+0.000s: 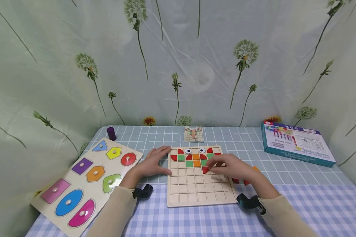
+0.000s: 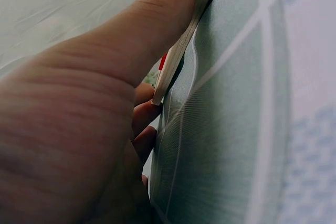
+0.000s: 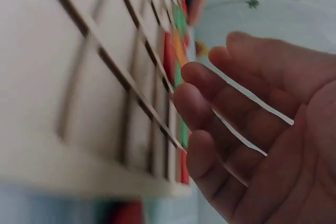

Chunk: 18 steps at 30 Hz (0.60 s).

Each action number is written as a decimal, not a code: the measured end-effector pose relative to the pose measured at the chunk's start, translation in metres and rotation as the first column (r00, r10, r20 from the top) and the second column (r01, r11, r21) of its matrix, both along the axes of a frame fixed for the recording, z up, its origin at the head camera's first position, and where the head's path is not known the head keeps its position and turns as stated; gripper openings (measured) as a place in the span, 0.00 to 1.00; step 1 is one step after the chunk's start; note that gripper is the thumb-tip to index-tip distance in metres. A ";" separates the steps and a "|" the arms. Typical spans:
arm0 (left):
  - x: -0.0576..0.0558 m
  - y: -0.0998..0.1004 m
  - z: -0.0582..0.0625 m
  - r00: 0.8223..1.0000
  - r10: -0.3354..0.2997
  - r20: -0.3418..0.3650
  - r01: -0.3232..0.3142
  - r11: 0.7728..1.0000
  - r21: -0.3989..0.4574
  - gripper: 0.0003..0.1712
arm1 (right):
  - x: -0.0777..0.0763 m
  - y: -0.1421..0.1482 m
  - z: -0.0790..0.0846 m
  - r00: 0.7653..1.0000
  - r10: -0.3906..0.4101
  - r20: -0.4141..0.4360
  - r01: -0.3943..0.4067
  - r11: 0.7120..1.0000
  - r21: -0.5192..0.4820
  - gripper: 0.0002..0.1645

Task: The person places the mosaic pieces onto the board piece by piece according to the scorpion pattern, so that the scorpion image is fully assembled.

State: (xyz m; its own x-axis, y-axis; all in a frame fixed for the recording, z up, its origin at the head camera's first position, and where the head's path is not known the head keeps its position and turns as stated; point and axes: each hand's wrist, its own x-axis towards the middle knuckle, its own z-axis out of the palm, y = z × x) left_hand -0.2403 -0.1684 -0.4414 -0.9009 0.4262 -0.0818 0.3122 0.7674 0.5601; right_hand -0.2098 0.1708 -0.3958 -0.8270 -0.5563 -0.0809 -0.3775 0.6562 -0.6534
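A wooden grid board [image 1: 187,189] lies in front of me, its upper rows partly filled with red, green and orange pieces and two eye discs. My left hand [image 1: 154,162] rests against the board's left edge, thumb and fingers spread along it. Over the right half of the board is my right hand [image 1: 229,164], fingers loosely bent, with nothing visible between them in the right wrist view. Beside its fingertips a red quarter-round piece [image 1: 205,170] sits in a cell; the same red piece [image 3: 168,59] shows in the right wrist view. Fingers partly cover the board's right side.
Behind the board stands a small pattern card [image 1: 193,134]. A knobbed shape puzzle [image 1: 98,194] lies at the left, below a purple cylinder [image 1: 111,133]. At the right back is a boxed set [image 1: 296,143]. Loose red pieces [image 1: 246,182] lie beneath my right forearm.
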 end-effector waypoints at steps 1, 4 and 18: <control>0.000 0.000 0.000 1.000 0.001 -0.001 -0.001 1.000 0.002 0.59 | -0.001 0.004 0.002 1.000 -0.011 0.001 0.011 1.000 0.008 0.11; 0.001 0.000 0.000 1.000 -0.005 -0.008 0.005 1.000 0.003 0.59 | -0.004 0.015 0.009 0.999 -0.050 -0.008 0.051 0.998 0.030 0.13; 0.000 0.000 0.001 1.000 -0.016 -0.013 0.016 1.000 -0.005 0.59 | -0.009 0.063 0.011 0.993 -0.080 0.092 0.066 0.987 0.148 0.19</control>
